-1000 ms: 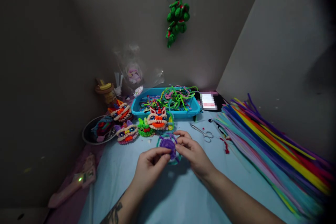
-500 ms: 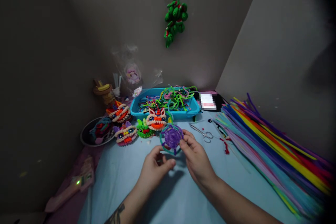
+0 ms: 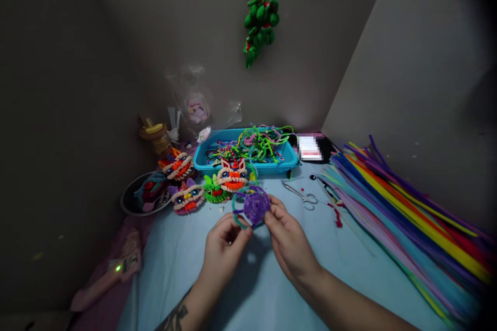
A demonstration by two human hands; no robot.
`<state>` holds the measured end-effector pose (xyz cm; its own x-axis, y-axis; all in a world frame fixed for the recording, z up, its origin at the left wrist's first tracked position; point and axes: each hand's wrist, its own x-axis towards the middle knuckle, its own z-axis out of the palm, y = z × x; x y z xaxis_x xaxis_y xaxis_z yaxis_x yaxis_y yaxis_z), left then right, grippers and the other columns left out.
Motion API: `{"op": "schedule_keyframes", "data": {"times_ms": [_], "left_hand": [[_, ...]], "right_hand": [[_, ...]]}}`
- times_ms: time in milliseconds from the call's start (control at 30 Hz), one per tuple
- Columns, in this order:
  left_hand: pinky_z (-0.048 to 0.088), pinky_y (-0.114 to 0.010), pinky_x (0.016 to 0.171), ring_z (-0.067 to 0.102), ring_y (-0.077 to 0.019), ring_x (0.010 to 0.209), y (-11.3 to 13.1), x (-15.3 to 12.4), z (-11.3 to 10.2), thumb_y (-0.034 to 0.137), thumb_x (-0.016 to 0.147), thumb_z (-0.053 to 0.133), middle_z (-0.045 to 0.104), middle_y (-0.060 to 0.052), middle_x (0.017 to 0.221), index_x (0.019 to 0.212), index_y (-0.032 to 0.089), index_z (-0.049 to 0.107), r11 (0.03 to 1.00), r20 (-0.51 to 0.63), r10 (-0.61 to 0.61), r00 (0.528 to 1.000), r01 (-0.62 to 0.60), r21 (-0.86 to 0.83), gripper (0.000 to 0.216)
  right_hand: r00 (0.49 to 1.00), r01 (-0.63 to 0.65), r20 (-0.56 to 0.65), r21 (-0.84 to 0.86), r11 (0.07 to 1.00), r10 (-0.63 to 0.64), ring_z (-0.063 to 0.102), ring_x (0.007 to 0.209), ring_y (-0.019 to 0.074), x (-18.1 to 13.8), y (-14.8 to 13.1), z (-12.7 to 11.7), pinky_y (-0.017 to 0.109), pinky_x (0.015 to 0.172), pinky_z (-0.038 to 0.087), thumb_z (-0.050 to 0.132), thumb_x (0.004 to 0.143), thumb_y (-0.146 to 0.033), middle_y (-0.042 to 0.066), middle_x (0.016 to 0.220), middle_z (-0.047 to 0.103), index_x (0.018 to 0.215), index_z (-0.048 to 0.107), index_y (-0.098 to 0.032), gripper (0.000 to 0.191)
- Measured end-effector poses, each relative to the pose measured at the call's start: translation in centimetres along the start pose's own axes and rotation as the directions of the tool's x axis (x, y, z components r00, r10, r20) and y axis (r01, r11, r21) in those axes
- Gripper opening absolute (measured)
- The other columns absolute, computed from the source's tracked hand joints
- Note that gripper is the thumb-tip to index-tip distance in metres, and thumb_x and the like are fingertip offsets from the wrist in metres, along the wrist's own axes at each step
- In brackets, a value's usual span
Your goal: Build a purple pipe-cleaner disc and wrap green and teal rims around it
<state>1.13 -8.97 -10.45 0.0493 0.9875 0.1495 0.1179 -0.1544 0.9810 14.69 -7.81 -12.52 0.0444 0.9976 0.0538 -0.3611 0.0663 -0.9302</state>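
A round purple coil of fuzzy pipe cleaner (image 3: pixel 256 207) is held up above the table. My right hand (image 3: pixel 293 238) is closed on its right edge, thumb in front and fingers behind. Around its left side bows a teal pipe cleaner (image 3: pixel 234 211), with short purple ends sticking out towards it. At the lower left of the coil my left hand (image 3: pixel 225 248) pinches the teal strand between thumb and forefinger; the fingertips partly hide the exact grip. Just behind the coil sits an orange and cream lion-head figure (image 3: pixel 232 176).
Scissors (image 3: pixel 300 195) lie right of my hands. A blue tray (image 3: pixel 200 165) holds tangled pipe cleaner pieces. Long colourful pipe cleaners (image 3: pixel 404 217) spread along the right. More figures (image 3: pixel 187 197), a metal bowl (image 3: pixel 130 201) and a pink glue gun (image 3: pixel 112 274) are on the left.
My left thumb and forefinger have closed together on the teal strand. The teal loop now bulges further left, and the coil has turned slightly.
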Motion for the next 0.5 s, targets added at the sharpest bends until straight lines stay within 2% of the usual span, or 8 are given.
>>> {"op": "schedule_keyframes", "data": {"times_ms": [133, 267, 367, 500], "left_hand": [[0.039, -0.023, 0.062, 0.05, -0.0137, 0.064, 0.02, 0.16, -0.18, 0.031, 0.075, 0.067, 0.054, -0.001, 0.066, 0.062, 0.016, 0.059, 0.998, 0.001, -0.03, 1.0, 0.03, -0.051, 0.021], [0.041, -0.023, 0.06, 0.051, -0.013, 0.062, -0.35, 0.22, -0.01, 0.037, 0.067, 0.075, 0.058, -0.001, 0.068, 0.068, 0.016, 0.061, 0.966, 0.04, -0.148, 0.988, 0.153, -0.209, 0.025], [0.042, -0.023, 0.06, 0.053, -0.0135, 0.065, -0.7, 0.05, 0.14, 0.034, 0.062, 0.079, 0.061, -0.003, 0.076, 0.072, 0.016, 0.064, 0.946, 0.083, -0.183, 0.98, 0.198, -0.258, 0.025], [0.042, -0.024, 0.063, 0.055, -0.0152, 0.071, -0.89, -0.17, 0.14, 0.026, 0.065, 0.076, 0.061, -0.004, 0.08, 0.067, 0.016, 0.066, 0.972, 0.097, -0.133, 0.986, 0.149, -0.18, 0.014]], "right_hand": [[1.0, -0.004, 0.006, 0.006, 1.0, 0.004, 0.047, 0.117, 0.0217, 0.02, -0.22, -0.07, 0.038, 0.106, 0.032, 0.061, 0.082, -0.042, 0.007, 0.127, 0.049, 0.09, 0.071, -0.023, 0.023], [0.999, -0.034, 0.006, 0.054, 0.998, 0.034, 0.045, 0.121, 0.0246, 0.06, -0.26, 0.14, 0.041, 0.107, 0.032, 0.064, 0.079, -0.042, 0.007, 0.126, 0.054, 0.093, 0.071, -0.023, 0.025], [0.997, -0.078, 0.03, 0.12, 0.99, 0.075, 0.051, 0.114, 0.0256, 0.09, -0.51, 0.44, 0.042, 0.101, 0.037, 0.065, 0.078, -0.043, 0.008, 0.112, 0.063, 0.098, 0.07, -0.023, 0.029], [0.987, -0.153, 0.078, 0.2, 0.968, 0.14, 0.058, 0.098, 0.0256, 0.16, -0.85, 0.73, 0.04, 0.088, 0.045, 0.066, 0.076, -0.045, 0.007, 0.093, 0.069, 0.094, 0.069, -0.02, 0.031]]}}
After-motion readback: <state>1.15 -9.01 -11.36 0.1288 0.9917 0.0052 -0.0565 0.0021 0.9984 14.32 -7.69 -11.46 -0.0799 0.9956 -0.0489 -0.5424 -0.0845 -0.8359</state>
